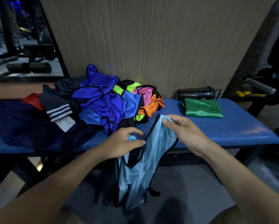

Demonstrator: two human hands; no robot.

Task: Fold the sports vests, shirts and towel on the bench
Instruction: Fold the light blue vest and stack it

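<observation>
From the head view, both hands are holding a light blue vest (140, 172) in front of the blue surface (224, 126): the left hand (124, 143) is pinching one shoulder strap, the right hand (184, 131) is gripping the other, and the body is hanging toward the floor. A heap of unfolded vests and shirts (103, 101) is lying on the surface's left; a folded green vest (202, 108) is sitting near a black bottle (197, 93).

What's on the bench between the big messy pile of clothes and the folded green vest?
Nothing. In the head view, only bare blue bench shows between the pile and the green vest. The black bottle lies behind the vest, against the wall.
</observation>
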